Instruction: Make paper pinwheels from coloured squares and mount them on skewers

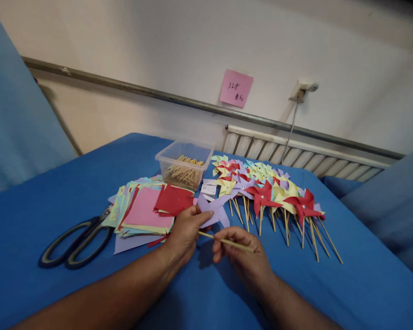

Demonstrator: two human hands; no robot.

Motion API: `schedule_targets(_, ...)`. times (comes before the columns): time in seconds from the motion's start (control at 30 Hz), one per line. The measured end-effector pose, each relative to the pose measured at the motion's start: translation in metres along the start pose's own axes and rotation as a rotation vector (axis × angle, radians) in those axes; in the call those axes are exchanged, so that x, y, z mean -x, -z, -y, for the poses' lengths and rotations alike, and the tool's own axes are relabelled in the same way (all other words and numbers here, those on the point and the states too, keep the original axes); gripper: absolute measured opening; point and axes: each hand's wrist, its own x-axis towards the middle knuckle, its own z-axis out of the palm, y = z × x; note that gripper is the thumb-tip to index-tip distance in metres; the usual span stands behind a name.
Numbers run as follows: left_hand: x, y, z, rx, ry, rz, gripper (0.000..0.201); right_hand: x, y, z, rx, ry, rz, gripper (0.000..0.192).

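My left hand (189, 227) is closed on a purple paper pinwheel (219, 214), thumb on top of the folded paper. Between the fingers of my right hand (244, 250) is a thin wooden stick (236, 244), its far tip near the fingers of my left hand, behind the pinwheel. Whether the stick and pinwheel are joined I cannot tell. To the left lies a pile of coloured paper squares (146, 206), with red squares (175, 200) on top. On the right, many finished pinwheels (263, 197) on sticks are heaped in red, yellow, purple and pale green.
Large scissors (77, 243) with dark handles lie left of the paper. A clear plastic box (184, 160) of wooden sticks stands at the back, with small white boxes (209, 188) beside it. The blue cloth (124, 156) covers the table, and a radiator (306, 158) stands behind.
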Motion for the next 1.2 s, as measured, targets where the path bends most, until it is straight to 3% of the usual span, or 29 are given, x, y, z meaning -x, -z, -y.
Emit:
schedule_targets(0.1, 0.000, 0.001, 0.000, 0.012, -0.001, -0.025, 0.020, 0.003, -0.004, -0.004, -0.078, -0.106, 0.075, 0.028)
schedule_targets(0.23, 0.000, 0.002, 0.001, 0.018, -0.008, -0.020, 0.021, 0.001, -0.006, -0.012, -0.001, -0.165, 0.025, 0.030)
schedule_targets(0.43, -0.002, 0.003, -0.001, 0.003, -0.021, 0.016, 0.022, -0.002, -0.006, -0.011, 0.096, -0.090, -0.012, 0.034)
schedule_targets(0.67, -0.005, 0.003, 0.004, -0.143, -0.064, 0.037, 0.026, -0.016, 0.005, -0.001, 0.209, -0.014, -0.259, 0.039)
schedule_targets(1.2, 0.000, 0.001, 0.003, -0.171, -0.002, 0.052, 0.022, -0.022, 0.015, -0.015, 0.308, -0.083, -0.248, 0.037)
